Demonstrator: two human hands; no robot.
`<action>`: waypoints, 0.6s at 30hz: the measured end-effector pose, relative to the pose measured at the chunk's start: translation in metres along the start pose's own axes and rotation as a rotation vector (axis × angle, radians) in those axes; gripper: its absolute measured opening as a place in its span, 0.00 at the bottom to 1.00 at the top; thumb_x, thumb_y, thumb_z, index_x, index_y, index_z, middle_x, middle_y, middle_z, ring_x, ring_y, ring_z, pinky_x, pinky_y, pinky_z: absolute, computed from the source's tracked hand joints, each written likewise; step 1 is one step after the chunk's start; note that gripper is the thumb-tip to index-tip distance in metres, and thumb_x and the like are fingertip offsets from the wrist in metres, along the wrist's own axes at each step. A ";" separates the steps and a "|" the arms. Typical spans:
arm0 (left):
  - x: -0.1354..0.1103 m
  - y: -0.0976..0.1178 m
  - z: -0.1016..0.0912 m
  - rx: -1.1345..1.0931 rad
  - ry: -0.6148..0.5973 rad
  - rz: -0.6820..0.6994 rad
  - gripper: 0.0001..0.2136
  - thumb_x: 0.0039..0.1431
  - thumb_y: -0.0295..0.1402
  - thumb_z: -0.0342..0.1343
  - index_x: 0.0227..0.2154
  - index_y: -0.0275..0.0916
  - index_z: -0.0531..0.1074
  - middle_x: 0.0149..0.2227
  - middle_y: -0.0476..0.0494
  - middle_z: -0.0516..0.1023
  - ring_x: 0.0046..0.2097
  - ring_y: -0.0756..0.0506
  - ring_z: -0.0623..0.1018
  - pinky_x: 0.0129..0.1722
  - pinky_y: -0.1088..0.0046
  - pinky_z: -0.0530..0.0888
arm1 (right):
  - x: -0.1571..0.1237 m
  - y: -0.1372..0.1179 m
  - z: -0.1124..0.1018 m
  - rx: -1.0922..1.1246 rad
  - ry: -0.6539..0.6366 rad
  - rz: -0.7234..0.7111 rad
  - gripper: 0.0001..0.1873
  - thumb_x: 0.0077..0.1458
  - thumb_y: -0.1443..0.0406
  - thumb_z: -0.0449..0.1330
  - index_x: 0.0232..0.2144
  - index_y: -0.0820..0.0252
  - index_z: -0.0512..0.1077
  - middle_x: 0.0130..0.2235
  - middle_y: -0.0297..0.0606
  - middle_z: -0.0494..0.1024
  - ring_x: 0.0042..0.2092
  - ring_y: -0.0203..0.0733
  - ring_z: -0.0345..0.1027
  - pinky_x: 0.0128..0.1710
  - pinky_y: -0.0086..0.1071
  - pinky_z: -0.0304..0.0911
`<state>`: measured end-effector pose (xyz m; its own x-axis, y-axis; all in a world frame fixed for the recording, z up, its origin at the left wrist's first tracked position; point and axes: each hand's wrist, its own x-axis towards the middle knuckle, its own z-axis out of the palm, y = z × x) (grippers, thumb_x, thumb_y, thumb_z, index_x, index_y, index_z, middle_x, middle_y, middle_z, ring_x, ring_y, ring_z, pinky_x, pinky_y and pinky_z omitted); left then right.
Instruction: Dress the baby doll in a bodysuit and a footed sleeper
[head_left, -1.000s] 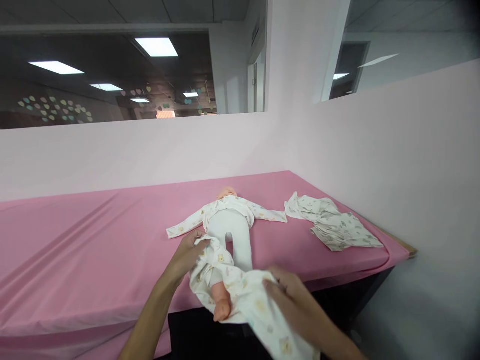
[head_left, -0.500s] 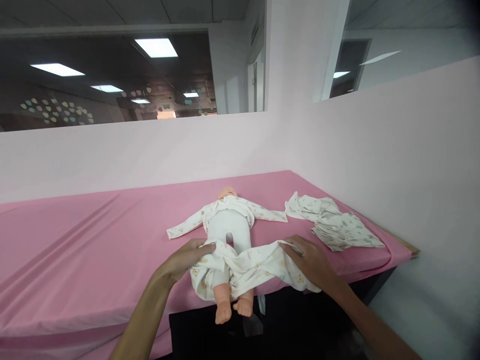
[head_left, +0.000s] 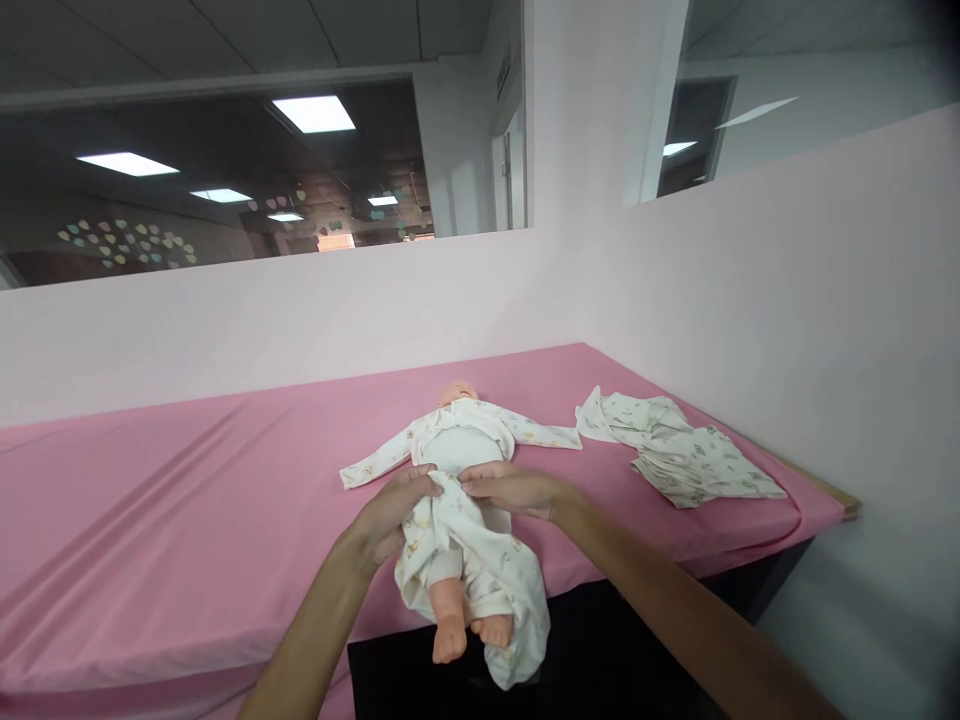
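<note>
A baby doll (head_left: 465, 445) lies on its back, its head away from me and its bare feet at the bed's near edge. It wears a long-sleeved patterned top (head_left: 382, 452) with the sleeves spread wide. White patterned baby pants (head_left: 469, 540) are bunched around its legs, with one foot poking out through the cloth and the other beside it. My left hand (head_left: 397, 510) pinches the waistband on the left. Close beside it, my right hand (head_left: 517, 488) grips the same waistband over the doll's lower belly. The loose part of the pants hangs down past the feet.
A pink sheet (head_left: 187, 520) covers the bed, which meets white walls at the back and right. Crumpled patterned baby clothes (head_left: 682, 450) lie at the right corner. Below the near edge is a dark gap. Windows sit in both walls.
My right hand has moved left from the outstretched side of the pants to the waistband near my left hand. The stretched cloth now droops over the doll's legs.
</note>
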<state>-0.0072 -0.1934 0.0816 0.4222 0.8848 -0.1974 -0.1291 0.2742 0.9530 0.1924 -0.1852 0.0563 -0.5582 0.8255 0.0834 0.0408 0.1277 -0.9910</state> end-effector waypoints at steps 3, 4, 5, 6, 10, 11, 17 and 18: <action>0.004 -0.007 -0.009 -0.056 -0.026 0.010 0.09 0.41 0.24 0.60 0.26 0.36 0.65 0.23 0.54 0.67 0.22 0.56 0.65 0.21 0.81 0.59 | 0.012 0.016 -0.003 0.302 -0.149 0.019 0.13 0.49 0.59 0.66 0.32 0.63 0.72 0.33 0.34 0.73 0.36 0.33 0.67 0.42 0.30 0.60; 0.005 -0.009 -0.012 -0.069 -0.050 0.010 0.09 0.41 0.23 0.60 0.25 0.36 0.66 0.23 0.54 0.67 0.23 0.55 0.66 0.22 0.81 0.60 | 0.013 0.020 -0.004 0.336 -0.152 0.020 0.13 0.47 0.60 0.68 0.31 0.63 0.72 0.32 0.33 0.73 0.35 0.32 0.66 0.41 0.29 0.59; 0.006 -0.011 -0.015 -0.079 -0.076 0.009 0.08 0.42 0.24 0.60 0.25 0.36 0.66 0.24 0.54 0.68 0.24 0.55 0.67 0.22 0.80 0.61 | 0.013 0.022 -0.004 0.348 -0.141 0.020 0.14 0.46 0.61 0.68 0.31 0.64 0.71 0.32 0.33 0.73 0.34 0.32 0.65 0.39 0.28 0.58; 0.006 -0.012 -0.016 -0.082 -0.099 0.005 0.08 0.43 0.24 0.61 0.25 0.36 0.66 0.24 0.53 0.68 0.24 0.54 0.67 0.23 0.80 0.62 | 0.014 0.024 -0.004 0.353 -0.121 0.015 0.14 0.46 0.61 0.69 0.31 0.64 0.71 0.31 0.33 0.73 0.34 0.32 0.64 0.38 0.28 0.57; 0.005 -0.010 -0.014 -0.013 -0.167 -0.045 0.08 0.54 0.35 0.61 0.32 0.35 0.72 0.30 0.47 0.75 0.31 0.50 0.74 0.32 0.77 0.69 | 0.014 0.017 -0.002 0.353 -0.046 0.006 0.15 0.47 0.59 0.68 0.31 0.63 0.70 0.30 0.32 0.72 0.32 0.32 0.63 0.36 0.28 0.56; 0.005 -0.008 -0.013 0.002 -0.182 -0.081 0.11 0.56 0.38 0.60 0.35 0.34 0.73 0.32 0.45 0.77 0.33 0.48 0.75 0.35 0.74 0.70 | 0.014 0.013 0.000 0.342 -0.042 0.013 0.15 0.47 0.58 0.68 0.31 0.62 0.69 0.29 0.31 0.71 0.32 0.32 0.63 0.35 0.28 0.56; 0.009 -0.005 -0.007 0.049 -0.197 -0.240 0.17 0.56 0.40 0.59 0.42 0.31 0.75 0.32 0.40 0.80 0.30 0.46 0.77 0.31 0.73 0.71 | 0.016 -0.013 0.007 0.071 -0.022 -0.054 0.13 0.51 0.58 0.64 0.32 0.61 0.70 0.30 0.33 0.70 0.32 0.34 0.62 0.32 0.29 0.56; 0.010 -0.007 -0.006 0.073 -0.198 -0.220 0.15 0.54 0.36 0.60 0.42 0.32 0.75 0.31 0.41 0.80 0.29 0.46 0.77 0.30 0.73 0.70 | 0.018 -0.017 0.007 0.018 -0.045 -0.073 0.12 0.52 0.58 0.63 0.32 0.61 0.70 0.30 0.33 0.70 0.31 0.34 0.61 0.32 0.29 0.56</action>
<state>-0.0077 -0.1840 0.0718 0.6003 0.7148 -0.3588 0.0465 0.4166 0.9079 0.1753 -0.1763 0.0741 -0.5957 0.7889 0.1509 -0.0158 0.1763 -0.9842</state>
